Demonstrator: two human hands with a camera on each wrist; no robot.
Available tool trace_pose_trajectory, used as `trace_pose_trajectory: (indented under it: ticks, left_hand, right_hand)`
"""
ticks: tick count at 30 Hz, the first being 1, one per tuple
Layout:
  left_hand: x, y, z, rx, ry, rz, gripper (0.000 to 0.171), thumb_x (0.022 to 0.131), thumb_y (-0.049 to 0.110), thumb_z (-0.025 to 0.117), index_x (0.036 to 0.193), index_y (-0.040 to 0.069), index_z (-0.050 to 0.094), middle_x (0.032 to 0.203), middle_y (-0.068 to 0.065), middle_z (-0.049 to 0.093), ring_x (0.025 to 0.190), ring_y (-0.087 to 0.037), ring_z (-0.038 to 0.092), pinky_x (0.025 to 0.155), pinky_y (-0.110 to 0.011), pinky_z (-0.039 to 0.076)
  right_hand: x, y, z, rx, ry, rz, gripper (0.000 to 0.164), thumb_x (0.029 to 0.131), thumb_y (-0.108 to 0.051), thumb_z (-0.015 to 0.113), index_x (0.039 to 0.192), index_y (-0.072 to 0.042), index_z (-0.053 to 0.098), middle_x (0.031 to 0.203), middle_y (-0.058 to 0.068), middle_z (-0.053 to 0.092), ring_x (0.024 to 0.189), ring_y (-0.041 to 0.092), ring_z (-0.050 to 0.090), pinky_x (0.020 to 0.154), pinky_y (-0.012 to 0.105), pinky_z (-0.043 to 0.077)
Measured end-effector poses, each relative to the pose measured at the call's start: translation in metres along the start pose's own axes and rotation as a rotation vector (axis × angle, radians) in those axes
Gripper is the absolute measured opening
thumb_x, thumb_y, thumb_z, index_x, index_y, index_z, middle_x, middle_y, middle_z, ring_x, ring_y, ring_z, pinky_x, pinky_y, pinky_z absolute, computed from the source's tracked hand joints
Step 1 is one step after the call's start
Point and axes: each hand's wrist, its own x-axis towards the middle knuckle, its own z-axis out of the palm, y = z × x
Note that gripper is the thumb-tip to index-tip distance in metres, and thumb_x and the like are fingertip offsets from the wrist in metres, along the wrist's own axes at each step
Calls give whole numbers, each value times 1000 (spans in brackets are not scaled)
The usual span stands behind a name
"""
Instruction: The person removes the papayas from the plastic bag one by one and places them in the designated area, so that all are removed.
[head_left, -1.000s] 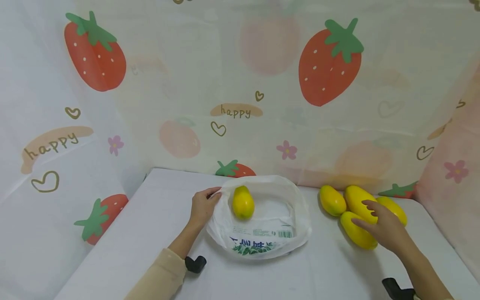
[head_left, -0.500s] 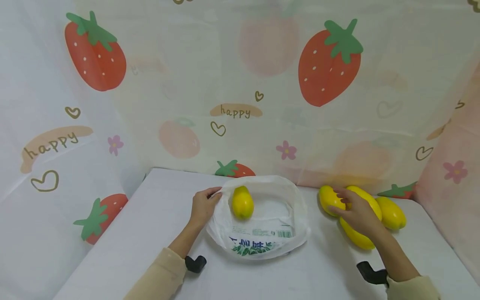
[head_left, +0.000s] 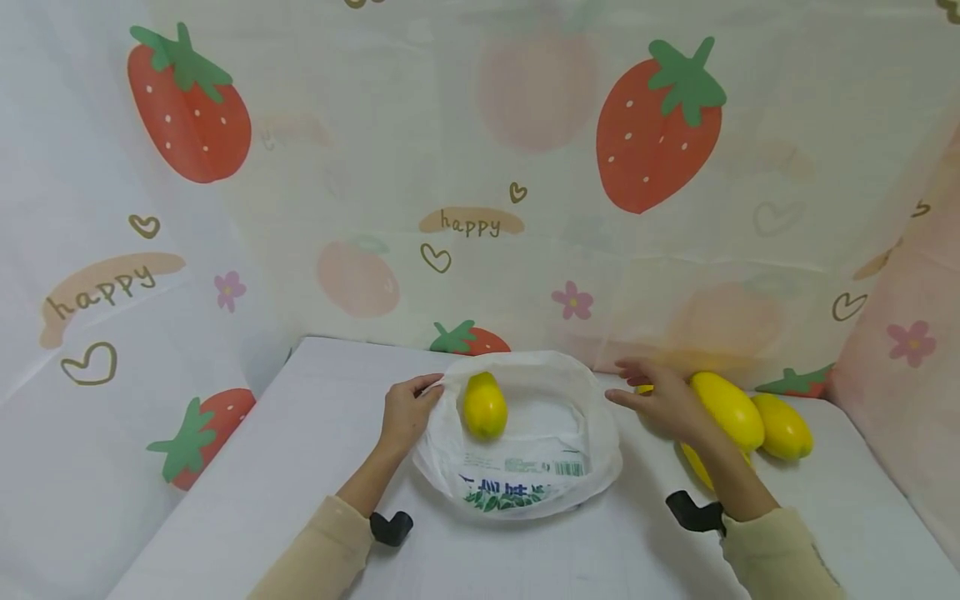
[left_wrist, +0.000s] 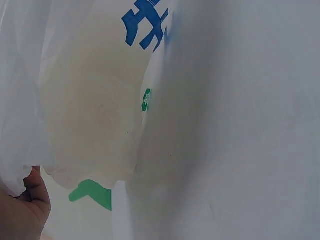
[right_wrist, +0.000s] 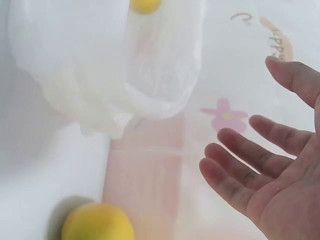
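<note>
My left hand (head_left: 405,414) pinches the left rim of a white plastic bag (head_left: 606,454), which lies with its mouth spread on the table. Inside the bag, on its left side, sits a yellow mango (head_left: 486,406). My right hand (head_left: 663,402) hovers between the bag and more yellow mangoes (head_left: 726,410), partly covering two of them. In the right wrist view its fingers (right_wrist: 262,150) are spread and relaxed, holding nothing, with one mango (right_wrist: 98,223) below. The left wrist view shows the bag's side (left_wrist: 95,100) and a bit of the left hand (left_wrist: 27,210).
A white table (head_left: 300,467) runs back to a curtain (head_left: 525,125) printed with strawberries, hearts and flowers. Another curtain closes the right side (head_left: 911,400). A rightmost mango (head_left: 782,426) lies against the others. A black strap piece sits at each wrist.
My right hand has moved left from above the right mangoes towards the bag's right rim, with nothing in it. The left hand and the bag stay in place.
</note>
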Motion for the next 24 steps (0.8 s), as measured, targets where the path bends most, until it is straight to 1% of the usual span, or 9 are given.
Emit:
trace_pose_trajectory:
  ticks: [2, 5, 9, 13, 16, 20, 24]
  left_hand:
    - [0, 0, 0, 2, 1, 2, 26, 95, 15, 62, 117, 4, 70, 117, -14, 71, 100, -23, 67, 90, -36, 57]
    - [1, -1, 0, 7, 1, 3, 26, 94, 15, 62, 117, 4, 70, 117, -14, 71, 100, -23, 67, 90, -35, 57]
    - [1, -1, 1, 16, 6, 12, 26, 94, 14, 62, 116, 3, 70, 117, -15, 71, 102, -25, 67, 89, -35, 57]
    - [2, -1, 2, 18, 6, 18, 26, 94, 13, 62, 117, 3, 70, 117, -15, 71, 104, -26, 67, 92, -37, 56]
    - [2, -1, 2, 15, 1, 8, 26, 94, 14, 62, 117, 4, 70, 118, -14, 70, 107, -26, 66, 94, -38, 55]
    - [2, -1, 3, 14, -4, -6, 27, 95, 15, 62, 118, 5, 70, 120, -14, 70, 110, -26, 66, 96, -38, 54]
    - [1, 0, 3, 16, -5, -16, 27, 95, 15, 62, 119, 5, 69, 120, -13, 70, 110, -26, 65, 97, -38, 53]
  right_hand:
    - [3, -3, 3, 28, -15, -12, 63, 90, -38, 67, 139, -2, 48, 132, 26, 57, 117, 42, 56, 95, 52, 53]
    - [8, -6, 9, 59, -33, -17, 61, 90, -37, 68, 138, -5, 49, 132, 24, 57, 117, 40, 56, 93, 50, 54]
    - [14, -10, 17, 78, -46, -27, 60, 89, -36, 69, 137, -6, 50, 133, 22, 57, 117, 38, 56, 93, 48, 55]
    - [20, -14, 25, 84, -65, -54, 61, 89, -36, 69, 136, -2, 50, 133, 23, 56, 116, 38, 57, 94, 49, 54]
    - [24, -20, 30, 79, -85, -49, 61, 89, -37, 69, 135, -2, 51, 132, 21, 57, 117, 38, 57, 95, 48, 54]
    - [28, -28, 38, 62, -121, -13, 59, 88, -40, 69, 133, -5, 53, 130, 18, 60, 117, 35, 57, 95, 46, 54]
    - [33, -35, 48, 66, -150, -3, 54, 89, -36, 68, 132, -5, 55, 128, 19, 61, 116, 34, 58, 96, 48, 53]
